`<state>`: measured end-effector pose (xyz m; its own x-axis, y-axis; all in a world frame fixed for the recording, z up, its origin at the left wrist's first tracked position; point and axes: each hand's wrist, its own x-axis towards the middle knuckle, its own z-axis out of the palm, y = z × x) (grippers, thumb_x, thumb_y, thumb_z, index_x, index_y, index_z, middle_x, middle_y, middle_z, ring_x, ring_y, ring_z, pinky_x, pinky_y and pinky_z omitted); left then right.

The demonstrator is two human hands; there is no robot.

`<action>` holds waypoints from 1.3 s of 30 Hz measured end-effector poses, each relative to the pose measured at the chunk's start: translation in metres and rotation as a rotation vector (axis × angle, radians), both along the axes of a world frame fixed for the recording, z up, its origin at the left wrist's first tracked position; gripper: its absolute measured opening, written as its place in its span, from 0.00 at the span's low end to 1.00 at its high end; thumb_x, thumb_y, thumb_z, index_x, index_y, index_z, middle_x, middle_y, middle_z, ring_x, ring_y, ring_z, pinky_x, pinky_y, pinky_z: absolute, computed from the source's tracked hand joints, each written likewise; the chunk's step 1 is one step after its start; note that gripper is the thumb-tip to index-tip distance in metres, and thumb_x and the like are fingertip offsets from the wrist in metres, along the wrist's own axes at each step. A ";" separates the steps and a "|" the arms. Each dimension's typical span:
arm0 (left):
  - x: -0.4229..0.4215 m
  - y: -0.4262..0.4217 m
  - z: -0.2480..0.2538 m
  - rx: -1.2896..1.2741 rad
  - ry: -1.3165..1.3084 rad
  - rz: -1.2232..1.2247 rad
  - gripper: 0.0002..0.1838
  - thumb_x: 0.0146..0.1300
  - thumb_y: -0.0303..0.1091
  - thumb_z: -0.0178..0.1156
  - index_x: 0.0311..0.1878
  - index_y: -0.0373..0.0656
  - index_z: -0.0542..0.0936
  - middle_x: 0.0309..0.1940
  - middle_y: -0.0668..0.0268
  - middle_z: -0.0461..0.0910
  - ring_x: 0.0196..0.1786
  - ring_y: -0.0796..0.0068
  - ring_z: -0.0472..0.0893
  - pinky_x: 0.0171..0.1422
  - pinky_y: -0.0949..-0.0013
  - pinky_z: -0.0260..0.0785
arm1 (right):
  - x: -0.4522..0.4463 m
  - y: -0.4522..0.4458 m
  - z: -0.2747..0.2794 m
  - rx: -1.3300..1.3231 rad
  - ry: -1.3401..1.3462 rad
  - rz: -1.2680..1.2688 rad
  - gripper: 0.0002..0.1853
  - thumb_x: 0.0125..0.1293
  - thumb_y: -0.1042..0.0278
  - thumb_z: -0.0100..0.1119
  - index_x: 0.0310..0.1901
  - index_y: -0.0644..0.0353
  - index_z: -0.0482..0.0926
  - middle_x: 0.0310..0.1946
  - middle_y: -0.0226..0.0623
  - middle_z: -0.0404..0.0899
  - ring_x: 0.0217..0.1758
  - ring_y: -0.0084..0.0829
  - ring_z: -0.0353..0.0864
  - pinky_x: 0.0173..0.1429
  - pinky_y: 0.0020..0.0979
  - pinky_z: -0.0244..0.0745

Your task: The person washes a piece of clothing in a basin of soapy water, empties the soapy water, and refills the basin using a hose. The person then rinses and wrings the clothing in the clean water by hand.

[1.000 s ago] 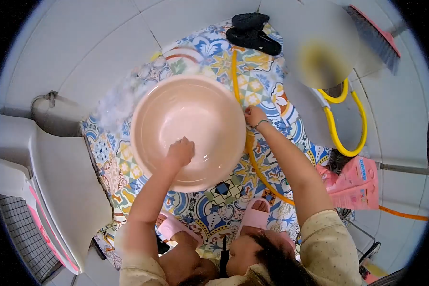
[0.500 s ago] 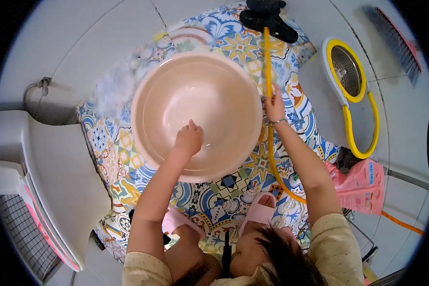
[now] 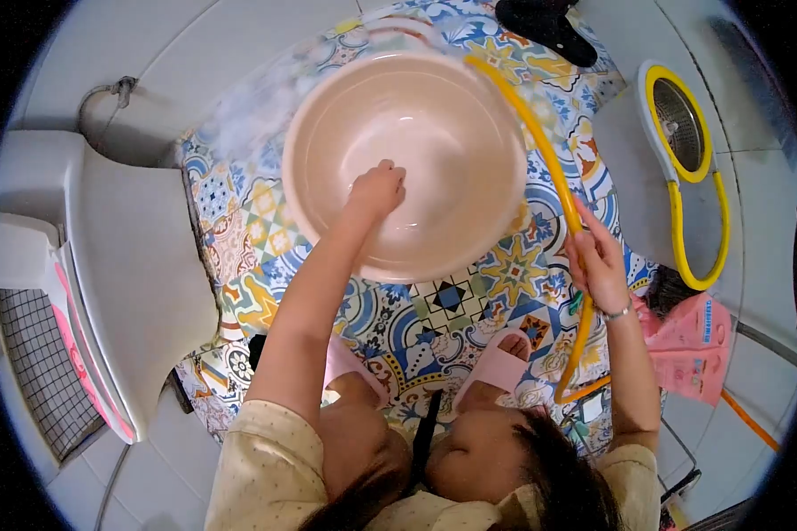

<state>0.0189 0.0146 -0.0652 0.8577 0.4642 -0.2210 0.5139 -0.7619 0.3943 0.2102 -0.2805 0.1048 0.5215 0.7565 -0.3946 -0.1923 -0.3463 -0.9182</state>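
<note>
A large pale pink basin with clear water in it sits on the patterned tile floor. My left hand is over the inside of the basin, its fingers bent and closed; whatever they may hold is hidden. To the right of the basin, my right hand grips a yellow hose. One finger points forward along the hose and the others curl in. The hose's far end reaches the basin's back right rim, and its lower part loops down near my right foot.
Whitish foam lies on the floor behind and left of the basin. At the right stand a grey mop bucket with yellow trim and a pink pouch. Black shoes lie at the back. A white plastic fixture fills the left side.
My right hand has moved back toward me and to the right with the hose, whose far end has swung left to the basin's rim. My left hand stays over the basin. The view has shifted.
</note>
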 end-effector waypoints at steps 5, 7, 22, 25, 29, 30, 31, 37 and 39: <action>-0.001 0.002 0.001 0.036 0.010 -0.020 0.08 0.56 0.33 0.51 0.35 0.43 0.76 0.38 0.57 0.74 0.41 0.56 0.77 0.45 0.55 0.71 | -0.025 -0.011 0.009 -0.047 0.060 0.088 0.26 0.69 0.75 0.43 0.68 0.53 0.59 0.19 0.20 0.61 0.14 0.11 0.56 0.18 0.14 0.52; -0.002 0.003 -0.001 0.050 0.029 -0.025 0.08 0.56 0.32 0.51 0.36 0.44 0.78 0.39 0.58 0.75 0.42 0.57 0.78 0.45 0.55 0.72 | -0.033 -0.009 0.014 -0.093 0.021 0.092 0.26 0.68 0.75 0.44 0.68 0.52 0.60 0.18 0.19 0.62 0.15 0.11 0.56 0.18 0.14 0.51; -0.001 -0.012 0.013 0.020 0.262 0.037 0.18 0.57 0.36 0.52 0.52 0.48 0.74 0.47 0.52 0.72 0.48 0.53 0.76 0.50 0.53 0.70 | -0.041 0.009 0.024 -0.017 -0.007 0.169 0.26 0.68 0.76 0.45 0.68 0.55 0.60 0.23 0.20 0.65 0.19 0.11 0.59 0.23 0.14 0.52; 0.006 -0.036 0.015 -0.064 0.465 0.103 0.33 0.61 0.46 0.50 0.70 0.55 0.56 0.65 0.37 0.54 0.60 0.37 0.66 0.61 0.47 0.62 | -0.044 0.011 0.032 -0.062 -0.003 0.183 0.26 0.68 0.76 0.44 0.67 0.55 0.61 0.25 0.21 0.66 0.21 0.11 0.59 0.24 0.13 0.53; 0.004 -0.055 0.000 -0.019 0.455 0.120 0.35 0.62 0.51 0.49 0.71 0.58 0.54 0.68 0.34 0.44 0.66 0.25 0.53 0.66 0.44 0.55 | -0.048 0.012 0.038 -0.091 -0.041 0.216 0.25 0.68 0.77 0.45 0.67 0.57 0.61 0.27 0.20 0.67 0.21 0.10 0.59 0.25 0.13 0.54; 0.004 -0.055 -0.002 -0.019 0.446 0.114 0.35 0.62 0.52 0.49 0.72 0.59 0.53 0.68 0.33 0.43 0.66 0.24 0.51 0.67 0.43 0.53 | -0.048 0.012 0.039 -0.091 -0.039 0.214 0.25 0.67 0.77 0.45 0.67 0.58 0.61 0.27 0.19 0.67 0.21 0.10 0.59 0.25 0.14 0.54; 0.004 -0.055 -0.003 -0.019 0.437 0.107 0.36 0.62 0.53 0.49 0.72 0.59 0.52 0.68 0.33 0.42 0.66 0.23 0.49 0.68 0.43 0.52 | -0.048 0.012 0.040 -0.091 -0.037 0.211 0.25 0.67 0.77 0.46 0.67 0.58 0.61 0.27 0.19 0.67 0.21 0.10 0.59 0.25 0.14 0.54; 0.016 -0.019 -0.001 0.075 0.400 -0.059 0.34 0.61 0.49 0.52 0.70 0.58 0.56 0.68 0.35 0.45 0.67 0.27 0.52 0.67 0.47 0.58 | -0.044 0.009 0.041 -0.089 -0.044 0.239 0.25 0.67 0.77 0.46 0.66 0.59 0.62 0.25 0.19 0.67 0.20 0.10 0.59 0.24 0.14 0.54; 0.018 -0.004 0.008 0.041 0.396 -0.083 0.32 0.61 0.49 0.52 0.69 0.58 0.60 0.70 0.41 0.46 0.67 0.33 0.55 0.67 0.49 0.58 | -0.041 0.008 0.044 -0.111 -0.011 0.263 0.25 0.66 0.78 0.46 0.66 0.59 0.62 0.24 0.19 0.67 0.20 0.11 0.59 0.24 0.14 0.54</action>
